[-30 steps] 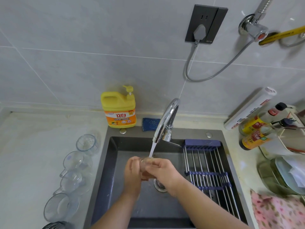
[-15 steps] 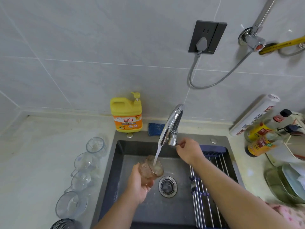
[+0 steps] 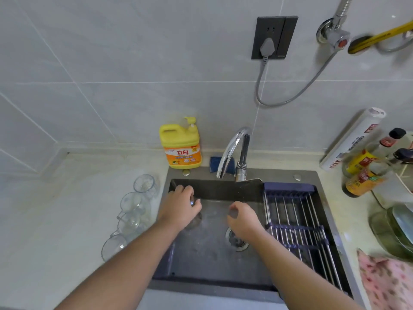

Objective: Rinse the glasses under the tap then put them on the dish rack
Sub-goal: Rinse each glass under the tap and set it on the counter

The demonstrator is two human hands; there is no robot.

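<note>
My left hand (image 3: pixel 181 206) is over the left part of the dark sink (image 3: pixel 201 260), shut on a clear glass (image 3: pixel 195 219) that points mouth down below my palm and is mostly hidden by it. My right hand (image 3: pixel 242 219) hovers above the drain with loosely curled fingers and nothing in it. No water comes from the chrome tap (image 3: pixel 232 151). The dish rack (image 3: pixel 295 222), made of metal rods with blue ends, spans the right side of the sink and holds nothing. Several clear glasses (image 3: pixel 131 213) stand in a row on the counter left of the sink.
A yellow detergent bottle (image 3: pixel 182 145) and a blue sponge (image 3: pixel 215 163) sit behind the sink. Sauce bottles (image 3: pixel 362 175), a white roll (image 3: pixel 350 139), glass bowls (image 3: pixel 395 231) and a pink cloth (image 3: pixel 386 285) crowd the right counter. A grey cable (image 3: pixel 290 95) hangs from the wall socket.
The water has stopped. My right hand left the tap lever and dropped over the drain. My left hand carried the glass left and turned it mouth down.
</note>
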